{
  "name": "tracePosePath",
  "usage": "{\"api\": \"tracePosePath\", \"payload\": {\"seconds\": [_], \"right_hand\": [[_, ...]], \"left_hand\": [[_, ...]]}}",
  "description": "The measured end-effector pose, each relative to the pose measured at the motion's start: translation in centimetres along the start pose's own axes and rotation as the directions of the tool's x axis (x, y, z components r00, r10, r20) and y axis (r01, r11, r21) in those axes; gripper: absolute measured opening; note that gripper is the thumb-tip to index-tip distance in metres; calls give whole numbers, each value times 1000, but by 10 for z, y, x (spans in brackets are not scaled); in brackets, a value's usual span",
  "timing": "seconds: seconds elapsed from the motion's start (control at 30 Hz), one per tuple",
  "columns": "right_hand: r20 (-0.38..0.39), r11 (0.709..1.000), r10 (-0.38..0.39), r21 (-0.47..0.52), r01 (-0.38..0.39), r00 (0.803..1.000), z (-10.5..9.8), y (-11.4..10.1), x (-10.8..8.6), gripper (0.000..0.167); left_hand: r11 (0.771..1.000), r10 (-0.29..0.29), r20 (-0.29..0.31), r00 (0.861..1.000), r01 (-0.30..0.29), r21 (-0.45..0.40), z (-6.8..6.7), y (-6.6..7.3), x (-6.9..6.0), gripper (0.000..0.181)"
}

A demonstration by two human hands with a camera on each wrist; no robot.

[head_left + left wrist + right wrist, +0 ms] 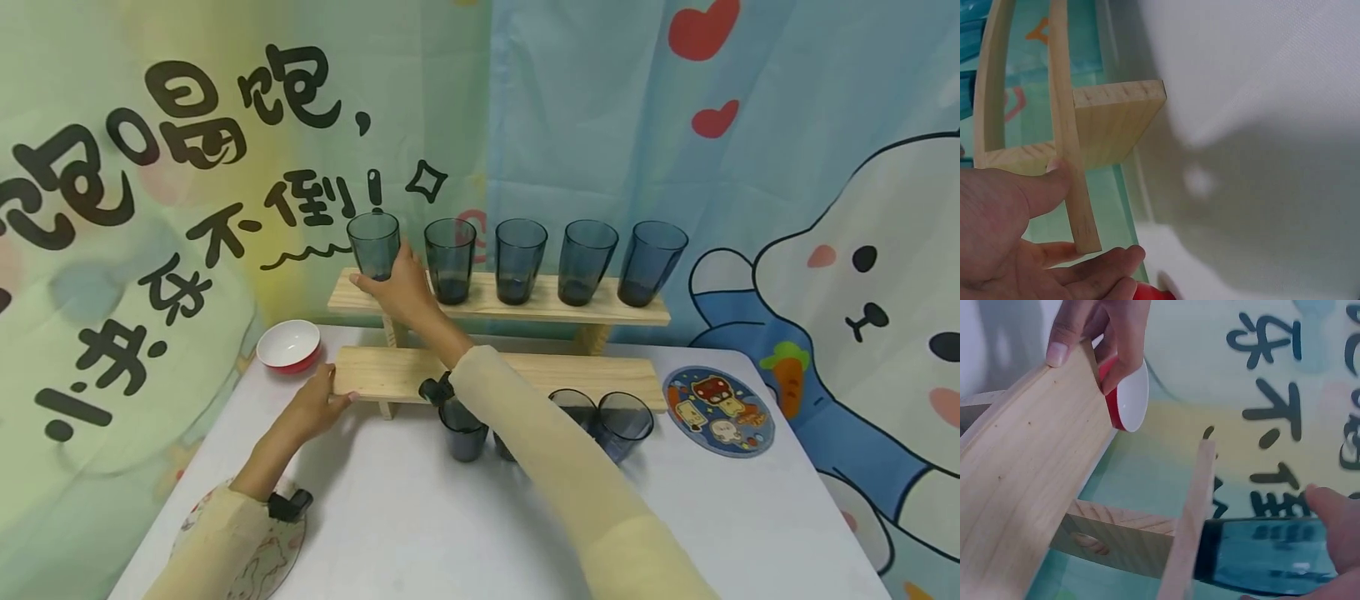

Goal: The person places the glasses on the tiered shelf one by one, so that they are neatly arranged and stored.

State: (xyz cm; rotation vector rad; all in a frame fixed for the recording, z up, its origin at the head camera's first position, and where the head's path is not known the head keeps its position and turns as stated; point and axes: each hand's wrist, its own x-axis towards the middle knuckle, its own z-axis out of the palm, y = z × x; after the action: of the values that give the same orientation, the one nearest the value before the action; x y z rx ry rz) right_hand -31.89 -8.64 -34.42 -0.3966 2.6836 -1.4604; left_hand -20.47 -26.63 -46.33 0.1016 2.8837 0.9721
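Note:
My right hand holds the leftmost blue glass upright at the left end of the upper wooden shelf; thumb and fingers show on both sides of this glass in the right wrist view. My left hand grips the left end of the lower wooden shelf. In the left wrist view the thumb of the left hand lies on one face of the board, with fingers on the other side. Several more blue glasses stand in a row along the upper shelf.
Below the lower shelf several blue glasses stand on the white table, partly hidden by my right sleeve. A red and white bowl is at the back left. A round patterned mat lies right, another front left.

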Motion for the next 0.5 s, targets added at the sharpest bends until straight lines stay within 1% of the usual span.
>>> {"api": "tracePosePath", "payload": {"seconds": [0.07,0.13,0.2,0.27,0.37,0.4,0.5], "right_hand": [[64,999,21,-43,-18,998,-3,-3,-8,109],[131,995,30,-95,-18,991,-8,-8,-18,111],[192,988,21,-154,9,981,-15,-11,-30,110],[246,983,-6,-174,50,969,-27,-14,-45,107],[303,973,-57,-198,121,951,-51,-12,-69,95],[316,970,-81,-193,148,945,-61,-9,-77,90],[321,963,-147,-171,210,936,-92,5,-101,75]], "left_hand": [[1000,-5,4,1000,5,-6,-1,1,0,69],[1000,-10,8,1000,10,-13,-1,1,0,69],[1000,-13,10,1000,13,-14,-1,1,0,69],[1000,-15,13,1000,15,-11,0,0,0,70],[1000,-17,16,1000,17,-10,2,0,1,70],[1000,-18,16,1000,19,-12,2,0,1,70],[1000,-11,8,1000,11,-12,1,0,1,70]]}}
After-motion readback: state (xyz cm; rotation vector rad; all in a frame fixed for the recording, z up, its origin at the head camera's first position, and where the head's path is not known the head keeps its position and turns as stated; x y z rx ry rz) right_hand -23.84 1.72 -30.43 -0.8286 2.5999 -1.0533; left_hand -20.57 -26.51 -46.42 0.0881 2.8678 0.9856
